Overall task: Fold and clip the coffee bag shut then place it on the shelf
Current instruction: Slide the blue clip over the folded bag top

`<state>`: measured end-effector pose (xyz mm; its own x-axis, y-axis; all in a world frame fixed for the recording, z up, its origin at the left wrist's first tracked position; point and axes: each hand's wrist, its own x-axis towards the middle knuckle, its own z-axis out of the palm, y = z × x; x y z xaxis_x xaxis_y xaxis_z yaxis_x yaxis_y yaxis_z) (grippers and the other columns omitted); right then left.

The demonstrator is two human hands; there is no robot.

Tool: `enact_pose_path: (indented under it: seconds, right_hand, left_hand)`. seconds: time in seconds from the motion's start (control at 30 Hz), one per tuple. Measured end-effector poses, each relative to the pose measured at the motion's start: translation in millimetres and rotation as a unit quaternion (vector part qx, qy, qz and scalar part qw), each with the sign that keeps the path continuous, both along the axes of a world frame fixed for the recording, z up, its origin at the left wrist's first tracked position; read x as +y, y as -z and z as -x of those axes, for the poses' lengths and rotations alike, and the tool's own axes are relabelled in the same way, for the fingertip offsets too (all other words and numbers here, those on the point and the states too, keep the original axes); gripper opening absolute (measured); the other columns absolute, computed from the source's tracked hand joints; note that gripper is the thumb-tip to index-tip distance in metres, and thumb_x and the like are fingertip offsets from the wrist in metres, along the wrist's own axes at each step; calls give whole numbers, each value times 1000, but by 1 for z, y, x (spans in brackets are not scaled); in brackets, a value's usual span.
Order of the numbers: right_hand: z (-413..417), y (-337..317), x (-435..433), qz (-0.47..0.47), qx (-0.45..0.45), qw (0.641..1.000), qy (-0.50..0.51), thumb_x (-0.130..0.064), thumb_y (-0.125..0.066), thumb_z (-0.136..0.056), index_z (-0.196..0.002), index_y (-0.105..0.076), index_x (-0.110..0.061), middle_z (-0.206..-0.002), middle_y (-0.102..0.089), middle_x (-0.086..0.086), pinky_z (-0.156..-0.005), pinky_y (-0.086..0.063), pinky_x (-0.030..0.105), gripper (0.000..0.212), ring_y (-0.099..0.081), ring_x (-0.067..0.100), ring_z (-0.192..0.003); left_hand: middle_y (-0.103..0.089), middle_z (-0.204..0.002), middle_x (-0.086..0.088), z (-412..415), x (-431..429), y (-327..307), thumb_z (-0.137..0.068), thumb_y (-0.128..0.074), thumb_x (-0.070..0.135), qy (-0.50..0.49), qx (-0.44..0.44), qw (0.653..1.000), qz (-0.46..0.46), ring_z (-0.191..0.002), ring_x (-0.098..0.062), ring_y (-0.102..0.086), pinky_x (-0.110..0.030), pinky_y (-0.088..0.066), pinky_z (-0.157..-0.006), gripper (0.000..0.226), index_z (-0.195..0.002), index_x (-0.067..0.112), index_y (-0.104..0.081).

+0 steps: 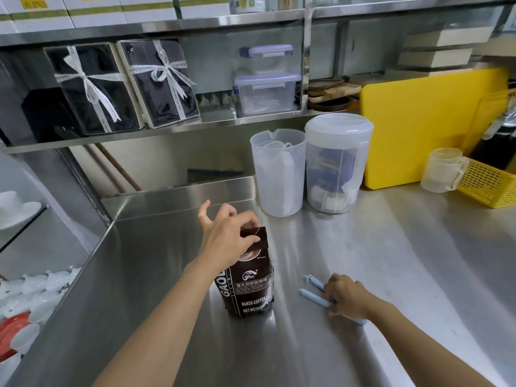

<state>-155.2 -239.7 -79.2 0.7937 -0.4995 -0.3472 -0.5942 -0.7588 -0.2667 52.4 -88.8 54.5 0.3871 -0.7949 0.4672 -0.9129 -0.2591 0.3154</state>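
A dark brown coffee bag point(250, 286) stands upright on the steel counter point(156, 289). My left hand point(226, 236) pinches the bag's folded top flap between thumb and fingers. To the right, a light blue bag clip point(314, 296) lies on the counter with its two arms spread open. My right hand point(347, 296) rests on the clip's hinge end, fingers closed around it. The steel shelf point(217, 118) runs along the wall above the counter.
Two translucent plastic pitchers point(279, 174) point(336, 163) stand behind the bag. A yellow cutting board point(418, 127), a measuring cup point(442, 170) and a yellow basket point(488, 182) sit at the right. Black ribboned gift boxes point(122, 85) and clear lidded containers point(266, 92) fill the shelf. White cups sit lower left.
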Motion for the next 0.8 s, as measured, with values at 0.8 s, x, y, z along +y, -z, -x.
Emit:
enact_pose_path:
  seconds: [0.8]
  right_hand:
    - [-50,-122,-4,25,-182,980,-74,-17,-64,-80,-93,-58,-18,-108,-60,5,-84,-46,34,13,-52,20,-90]
  left_hand:
    - [-55,-70,16,1,2,1,-72,-70,34,12,-40,999,12,-97,-13,-41,-32,11,-102,16,-80,26,-59]
